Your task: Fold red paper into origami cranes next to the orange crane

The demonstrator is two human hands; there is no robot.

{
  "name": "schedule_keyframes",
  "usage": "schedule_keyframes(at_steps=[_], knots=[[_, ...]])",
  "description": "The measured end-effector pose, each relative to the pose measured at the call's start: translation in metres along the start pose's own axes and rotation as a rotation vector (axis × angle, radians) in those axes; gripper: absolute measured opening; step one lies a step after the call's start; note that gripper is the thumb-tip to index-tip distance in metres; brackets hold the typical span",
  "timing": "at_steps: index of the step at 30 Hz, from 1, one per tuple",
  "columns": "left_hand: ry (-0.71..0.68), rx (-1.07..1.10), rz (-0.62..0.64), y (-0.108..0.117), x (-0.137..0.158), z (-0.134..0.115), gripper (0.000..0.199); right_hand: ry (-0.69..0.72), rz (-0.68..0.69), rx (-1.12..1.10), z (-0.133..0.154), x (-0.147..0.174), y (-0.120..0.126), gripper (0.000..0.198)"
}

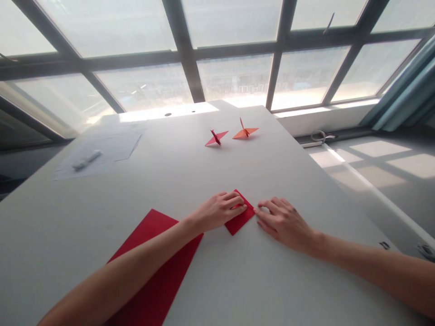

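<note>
A small folded square of red paper (235,225) lies on the white table with one corner toward me. My left hand (220,209) rests over its left side, fingers curled and pressing it down. At its right corner, the thumb and forefinger of my right hand (280,222) close on the edge; the other fingers are bent. A larger red sheet (161,280) lies flat under my left forearm, which hides part of it.
Toward the back stand a red paper crane (217,138) and an orange paper crane (245,132). White papers (117,147) with a whitish object (87,160) on them lie at the left. Windows line the table's far side; a blue curtain (404,90) hangs at right.
</note>
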State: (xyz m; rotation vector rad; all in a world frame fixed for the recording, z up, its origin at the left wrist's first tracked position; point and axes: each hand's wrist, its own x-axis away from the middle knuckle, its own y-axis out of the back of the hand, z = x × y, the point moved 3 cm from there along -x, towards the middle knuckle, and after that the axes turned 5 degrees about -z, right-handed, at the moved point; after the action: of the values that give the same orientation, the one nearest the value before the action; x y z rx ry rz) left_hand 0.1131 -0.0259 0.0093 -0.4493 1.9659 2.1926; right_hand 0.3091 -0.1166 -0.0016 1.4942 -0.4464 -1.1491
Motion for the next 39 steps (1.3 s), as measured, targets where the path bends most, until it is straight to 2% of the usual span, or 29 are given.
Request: schedule_keyframes(at_steps=[6, 11, 18, 21, 24, 32, 34, 39], knots=[[0.009, 0.010, 0.003, 0.000, 0.000, 0.000, 0.024, -0.036, -0.034, -0.037, -0.001, 0.003, -0.002, 0.017], [0.009, 0.012, 0.000, -0.001, 0.000, 0.000, 0.024, -0.057, -0.031, -0.048, -0.001, 0.003, -0.003, 0.031], [0.015, 0.001, 0.011, 0.001, 0.000, -0.001, 0.024, -0.031, -0.001, -0.007, 0.001, 0.002, -0.003, 0.021], [0.016, 0.002, -0.001, 0.001, 0.000, -0.001, 0.023, -0.047, -0.032, -0.021, 0.000, 0.003, -0.003, 0.030], [0.006, 0.000, 0.002, 0.000, 0.000, -0.001, 0.023, -0.009, -0.006, 0.013, 0.002, 0.001, -0.002, 0.036], [0.007, 0.047, 0.012, 0.006, 0.000, 0.000, 0.025, 0.052, 0.031, 0.127, 0.006, -0.004, 0.002, 0.029], [0.037, 0.056, 0.016, 0.006, -0.002, -0.005, 0.034, 0.071, 0.032, 0.144, 0.007, -0.005, 0.002, 0.031], [0.092, 0.075, 0.085, 0.000, -0.001, -0.025, 0.078, 0.082, 0.043, 0.173, 0.008, -0.006, 0.001, 0.031]])
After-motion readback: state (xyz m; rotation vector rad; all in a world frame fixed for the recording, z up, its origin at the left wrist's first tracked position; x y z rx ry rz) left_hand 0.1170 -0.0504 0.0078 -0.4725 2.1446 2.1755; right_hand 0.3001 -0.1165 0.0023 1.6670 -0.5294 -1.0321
